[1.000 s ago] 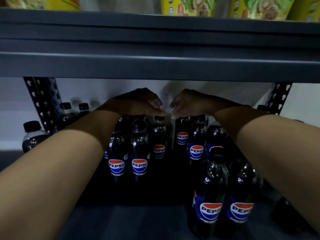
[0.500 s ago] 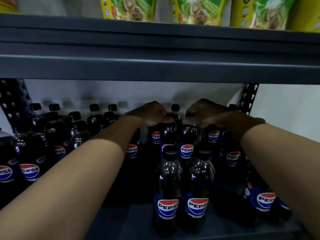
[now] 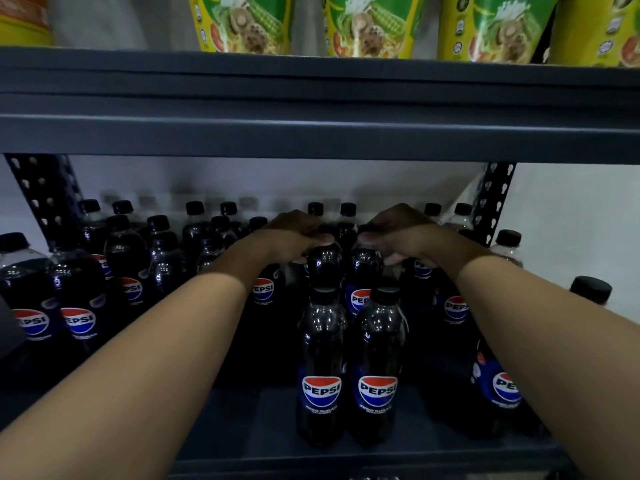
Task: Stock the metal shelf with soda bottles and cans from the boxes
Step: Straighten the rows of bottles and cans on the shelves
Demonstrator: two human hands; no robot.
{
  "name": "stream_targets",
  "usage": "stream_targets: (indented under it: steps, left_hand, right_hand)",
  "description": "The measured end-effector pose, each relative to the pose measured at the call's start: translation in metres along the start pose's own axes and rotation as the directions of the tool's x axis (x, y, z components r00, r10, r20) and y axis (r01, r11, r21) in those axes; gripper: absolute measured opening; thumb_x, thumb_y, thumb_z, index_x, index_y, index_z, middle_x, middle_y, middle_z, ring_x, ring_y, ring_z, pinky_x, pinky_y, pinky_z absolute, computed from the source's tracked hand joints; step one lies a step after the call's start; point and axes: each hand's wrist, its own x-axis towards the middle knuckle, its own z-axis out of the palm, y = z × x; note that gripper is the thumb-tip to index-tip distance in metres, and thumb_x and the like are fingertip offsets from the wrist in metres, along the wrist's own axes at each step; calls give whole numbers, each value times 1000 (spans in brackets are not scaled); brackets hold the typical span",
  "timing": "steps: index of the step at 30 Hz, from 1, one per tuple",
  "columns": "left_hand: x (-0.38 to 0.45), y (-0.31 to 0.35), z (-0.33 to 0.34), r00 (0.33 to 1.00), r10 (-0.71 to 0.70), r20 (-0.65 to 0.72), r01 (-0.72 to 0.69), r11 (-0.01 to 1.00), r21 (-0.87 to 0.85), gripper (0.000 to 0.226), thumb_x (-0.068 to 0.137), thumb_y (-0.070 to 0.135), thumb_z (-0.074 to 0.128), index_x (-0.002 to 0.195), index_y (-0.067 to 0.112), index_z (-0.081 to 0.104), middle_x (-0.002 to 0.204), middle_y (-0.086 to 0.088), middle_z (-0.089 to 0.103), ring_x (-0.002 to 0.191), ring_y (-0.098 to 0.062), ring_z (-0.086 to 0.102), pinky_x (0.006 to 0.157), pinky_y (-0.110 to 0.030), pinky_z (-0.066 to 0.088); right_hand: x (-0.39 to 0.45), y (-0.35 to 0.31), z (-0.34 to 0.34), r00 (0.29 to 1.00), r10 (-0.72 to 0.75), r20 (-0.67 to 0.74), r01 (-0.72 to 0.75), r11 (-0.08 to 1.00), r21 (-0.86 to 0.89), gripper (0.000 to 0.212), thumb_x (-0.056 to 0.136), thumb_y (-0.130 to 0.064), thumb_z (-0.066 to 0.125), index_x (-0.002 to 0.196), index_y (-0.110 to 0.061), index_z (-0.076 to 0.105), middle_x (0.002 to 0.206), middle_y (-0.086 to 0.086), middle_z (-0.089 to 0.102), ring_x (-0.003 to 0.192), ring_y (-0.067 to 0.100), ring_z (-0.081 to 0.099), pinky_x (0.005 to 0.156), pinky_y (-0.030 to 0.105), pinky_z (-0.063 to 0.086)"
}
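Both arms reach deep into the dark metal shelf (image 3: 242, 410). My left hand (image 3: 294, 233) curls over the cap of a Pepsi bottle (image 3: 323, 268) in the second row. My right hand (image 3: 398, 233) grips the cap of the bottle beside it (image 3: 367, 271). Directly in front of these stand two more Pepsi bottles, the left one (image 3: 322, 372) and the right one (image 3: 377, 368), upright near the shelf's front edge. Both caps under my hands are hidden by the fingers.
Several Pepsi bottles (image 3: 79, 306) fill the shelf's left side and back row, and others (image 3: 498, 386) stand at the right. The upper shelf beam (image 3: 311, 133) hangs low overhead, with green and yellow snack packs (image 3: 363, 26) on top. Perforated uprights (image 3: 491, 199) frame the bay.
The view has shifted left and nearer, bringing more bottles on the left into sight. Both hands have moved slightly down onto the caps of the two second-row bottles.
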Motion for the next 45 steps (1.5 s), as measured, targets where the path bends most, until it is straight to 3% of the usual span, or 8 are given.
stream_targets:
  steps: [4, 10, 18, 33, 36, 39, 43, 45]
  left_hand:
    - [-8, -4, -1, 1000, 20, -22, -21, 999, -41, 34, 97, 29, 71, 128, 14, 68, 124, -5, 70, 111, -20, 69, 91, -40, 62]
    - [-22, -9, -4, 999, 39, -27, -40, 998, -52, 16, 98, 32, 69, 108, 20, 72, 115, -9, 72, 108, -25, 71, 93, -48, 61]
    - [-29, -6, -5, 999, 31, -15, -32, 997, -69, 17, 100, 30, 66, 114, 20, 66, 109, -1, 69, 103, -26, 71, 85, -46, 63]
    - [-29, -12, -11, 999, 26, -19, -27, 997, -77, 26, 98, 32, 68, 117, 14, 67, 121, -5, 66, 108, -23, 68, 81, -39, 65]
    - [-29, -13, -11, 1000, 20, -21, -21, 997, -72, 28, 97, 34, 69, 116, 15, 67, 122, -4, 66, 106, -23, 69, 79, -35, 65]
    - [-27, -15, -11, 1000, 5, -30, -7, 998, -70, 28, 95, 39, 71, 114, 19, 68, 123, -2, 67, 107, -22, 70, 86, -38, 64]
    - [-28, -17, -9, 998, -9, -55, 3, 994, -106, 30, 84, 37, 83, 107, 22, 70, 115, -1, 72, 104, -22, 73, 91, -45, 62]
    - [-30, -18, -7, 999, -6, -45, -1, 988, -152, 31, 78, 24, 89, 103, 23, 71, 107, 1, 76, 101, -19, 74, 90, -45, 62]
  right_hand:
    - [-4, 1, 5, 1000, 9, 1, -9, 1000, 28, 8, 84, -31, 83, 78, -26, 78, 98, 14, 76, 92, 33, 75, 84, 48, 62]
    - [-8, -1, 9, 999, -22, 25, 22, 1000, -5, 18, 84, -38, 81, 91, -22, 77, 97, 17, 76, 89, 37, 75, 87, 54, 60]
    - [-15, -4, 16, 999, -34, -23, 36, 995, 90, 9, 83, -25, 84, 88, -22, 77, 101, 16, 75, 94, 34, 74, 80, 50, 63]
    - [-14, -4, 22, 998, -44, -41, 50, 986, 161, 21, 80, -22, 87, 100, -21, 78, 99, 6, 75, 90, 27, 75, 76, 44, 64]
    - [-15, -5, 22, 998, -57, -39, 63, 986, 153, 15, 80, -22, 86, 92, -25, 77, 94, 6, 74, 89, 28, 74, 76, 45, 64]
    - [-18, -8, 19, 996, -88, -29, 91, 987, 134, 15, 81, -21, 86, 87, -29, 74, 97, 8, 75, 92, 27, 74, 77, 46, 64]
    - [-21, -4, 16, 996, -89, 10, 88, 992, 92, 29, 77, -21, 89, 102, -16, 76, 100, 10, 76, 95, 25, 75, 81, 45, 63]
    - [-22, -2, 16, 997, -78, 17, 76, 991, 110, 26, 73, -18, 91, 94, -13, 77, 96, 9, 78, 94, 23, 75, 83, 45, 63]
